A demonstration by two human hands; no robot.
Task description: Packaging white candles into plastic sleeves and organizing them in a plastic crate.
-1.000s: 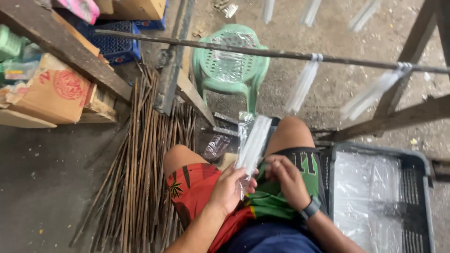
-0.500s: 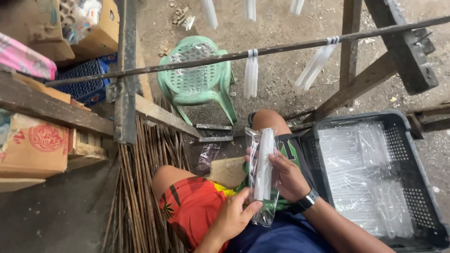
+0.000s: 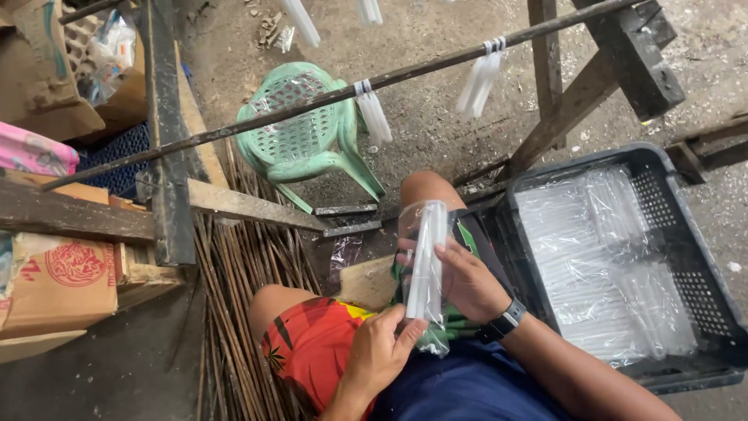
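Left fingers: I see my left hand [image 3: 378,351] pinching the lower end of the clear plastic packet [image 3: 425,265], thumb and fingertips closed on its film.
Right fingers: my right hand [image 3: 467,281] wraps the packet's middle from behind, fingers curled round it.
Packet: upright over my lap, held between both hands; thin crinkled film around a bundle of slim white sticks, its top rising free above the fingertips.
Room beyond the fingertips: open air above the packet up to the slanted dark metal bar [image 3: 312,101], where similar white bundles [image 3: 372,115] hang tied.
Right of my right hand: a dark slotted plastic crate [image 3: 701,257], just beside my knee, lined with glossy clear packets lying flat.
Left of my left hand: a sheaf of thin brown sticks [image 3: 234,296] on the floor, under rough wooden beams [image 3: 78,214].
Ahead: a green perforated plastic stool [image 3: 300,140], apart from the hands.
Surface: bare gritty concrete floor [image 3: 436,140], littered with scraps; cardboard boxes [image 3: 62,281] far left.
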